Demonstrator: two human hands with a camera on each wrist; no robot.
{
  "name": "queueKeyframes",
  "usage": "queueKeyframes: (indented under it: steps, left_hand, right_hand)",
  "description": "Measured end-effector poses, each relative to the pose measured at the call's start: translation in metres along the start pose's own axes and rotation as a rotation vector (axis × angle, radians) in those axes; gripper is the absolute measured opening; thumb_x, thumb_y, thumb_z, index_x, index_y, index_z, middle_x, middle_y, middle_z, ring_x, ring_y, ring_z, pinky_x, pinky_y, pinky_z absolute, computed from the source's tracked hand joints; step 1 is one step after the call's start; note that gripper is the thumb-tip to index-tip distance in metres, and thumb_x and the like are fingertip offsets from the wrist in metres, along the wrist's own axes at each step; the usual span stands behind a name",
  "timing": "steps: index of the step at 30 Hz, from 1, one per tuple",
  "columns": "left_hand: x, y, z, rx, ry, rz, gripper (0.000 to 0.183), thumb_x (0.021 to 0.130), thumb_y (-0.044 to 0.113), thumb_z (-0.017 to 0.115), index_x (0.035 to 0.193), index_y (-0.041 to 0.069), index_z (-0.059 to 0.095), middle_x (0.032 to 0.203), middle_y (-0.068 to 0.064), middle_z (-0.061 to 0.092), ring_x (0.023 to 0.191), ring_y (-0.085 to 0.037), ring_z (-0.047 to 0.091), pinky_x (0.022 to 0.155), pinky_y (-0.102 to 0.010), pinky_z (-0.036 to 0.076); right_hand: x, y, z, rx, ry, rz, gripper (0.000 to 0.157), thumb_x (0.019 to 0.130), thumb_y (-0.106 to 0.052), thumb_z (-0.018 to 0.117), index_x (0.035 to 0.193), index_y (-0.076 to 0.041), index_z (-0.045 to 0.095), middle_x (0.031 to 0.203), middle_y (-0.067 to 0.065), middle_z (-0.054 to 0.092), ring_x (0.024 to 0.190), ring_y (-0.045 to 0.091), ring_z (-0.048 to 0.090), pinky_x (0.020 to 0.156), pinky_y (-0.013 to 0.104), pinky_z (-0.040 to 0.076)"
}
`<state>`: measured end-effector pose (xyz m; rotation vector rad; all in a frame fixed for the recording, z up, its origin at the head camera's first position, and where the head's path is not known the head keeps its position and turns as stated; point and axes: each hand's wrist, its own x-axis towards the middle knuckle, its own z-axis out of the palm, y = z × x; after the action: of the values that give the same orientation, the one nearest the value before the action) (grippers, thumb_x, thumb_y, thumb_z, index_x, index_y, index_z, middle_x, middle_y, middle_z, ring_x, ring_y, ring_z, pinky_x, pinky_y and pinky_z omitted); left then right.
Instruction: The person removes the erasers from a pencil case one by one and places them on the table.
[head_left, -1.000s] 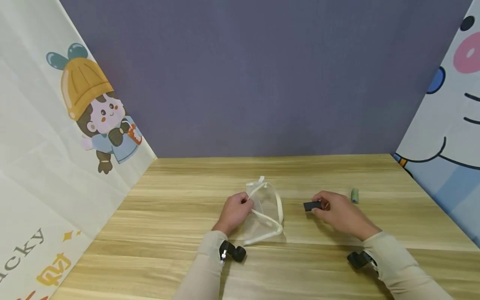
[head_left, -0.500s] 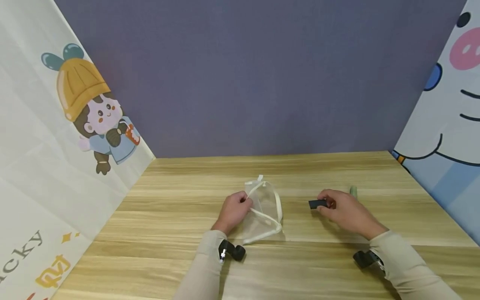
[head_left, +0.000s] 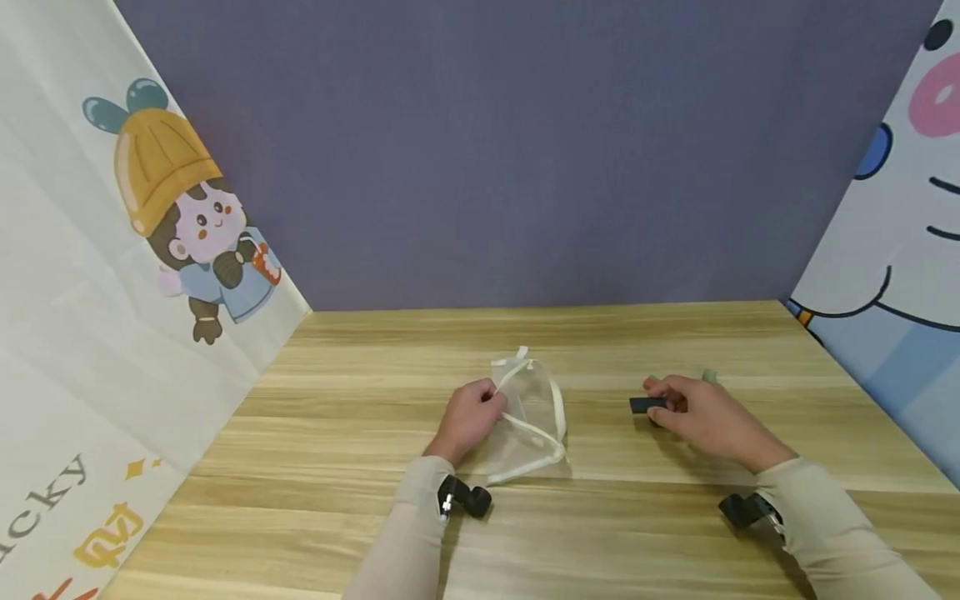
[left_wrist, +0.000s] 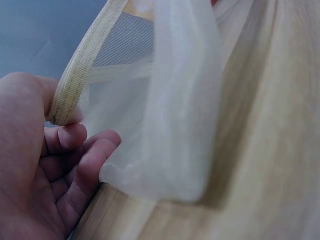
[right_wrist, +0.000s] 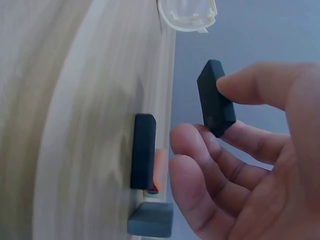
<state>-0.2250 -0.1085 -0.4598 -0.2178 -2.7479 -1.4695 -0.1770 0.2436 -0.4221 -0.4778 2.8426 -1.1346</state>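
My left hand (head_left: 467, 419) pinches the cream-trimmed edge of a small sheer white mesh pouch (head_left: 534, 398), holding its mouth apart. In the left wrist view, the thumb and index finger hold the ribbed trim (left_wrist: 86, 62), and the other fingers curl beside the mesh. To the right of the pouch, my right hand (head_left: 708, 419) holds a small black rectangular block (head_left: 647, 405) between thumb and fingers, above the table. Below it in the right wrist view, a second black block (right_wrist: 143, 151) and a grey-green block (right_wrist: 151, 219) rest on the table.
An orange item (right_wrist: 160, 167) shows partly behind the second black block. A small green piece (head_left: 708, 377) peeks out beyond my right hand. The wooden table (head_left: 360, 367) meets a grey-purple panel (head_left: 480, 167) at the back, with printed cloths on both sides.
My right hand has moved rightward with the black block in its fingers, now covering most of the green piece. The left hand and the pouch stay in place.
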Motion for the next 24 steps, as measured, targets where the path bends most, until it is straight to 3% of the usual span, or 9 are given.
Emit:
queueKeyframes:
  steps: [2,5,9,14,24]
  left_hand:
    - [0.000,-0.001,0.000,0.009,0.003,0.005,0.015,0.087,0.022,0.059,0.073,0.015,0.061,0.068,0.000,0.059,0.060,-0.016,0.049,0.052,-0.030,0.040]
    - [0.001,-0.002,0.000,0.015,0.006,0.013,0.015,0.087,0.022,0.059,0.073,0.016,0.061,0.067,0.000,0.059,0.060,-0.016,0.049,0.053,-0.030,0.040]
    - [0.002,-0.002,0.000,0.007,0.007,0.015,0.015,0.087,0.021,0.059,0.072,0.015,0.061,0.067,0.000,0.059,0.060,-0.017,0.049,0.052,-0.030,0.040]
    - [0.003,0.000,0.000,0.001,0.008,0.018,0.015,0.087,0.022,0.060,0.073,0.015,0.061,0.068,0.000,0.059,0.060,-0.016,0.048,0.051,-0.029,0.039]
    - [0.002,-0.001,0.000,0.009,0.010,0.012,0.016,0.087,0.022,0.060,0.073,0.016,0.061,0.068,0.001,0.060,0.060,-0.016,0.048,0.052,-0.029,0.039]
  right_hand:
    - [0.001,0.001,-0.002,-0.006,-0.012,-0.003,0.018,0.099,-0.024,0.064,0.103,-0.007,0.062,0.138,0.023,0.057,0.072,0.015,0.060,0.058,0.030,0.039]
    - [0.001,0.002,-0.007,-0.054,-0.027,0.007,0.024,0.099,-0.025,0.065,0.113,-0.006,0.063,0.113,0.015,0.068,0.066,0.015,0.053,0.060,0.030,0.040]
    - [0.000,0.004,-0.014,-0.093,-0.079,-0.004,0.025,0.097,-0.026,0.067,0.114,-0.008,0.064,0.084,0.000,0.059,0.065,0.014,0.048,0.059,0.031,0.040]
    - [-0.003,0.007,-0.023,-0.100,-0.150,-0.021,0.026,0.095,-0.022,0.070,0.116,-0.007,0.064,0.081,-0.001,0.056,0.061,0.013,0.046,0.056,0.029,0.038]
    - [-0.006,0.011,-0.027,-0.119,-0.194,-0.021,0.020,0.093,-0.019,0.072,0.109,-0.009,0.064,0.075,-0.001,0.052,0.057,0.011,0.043,0.053,0.027,0.036]
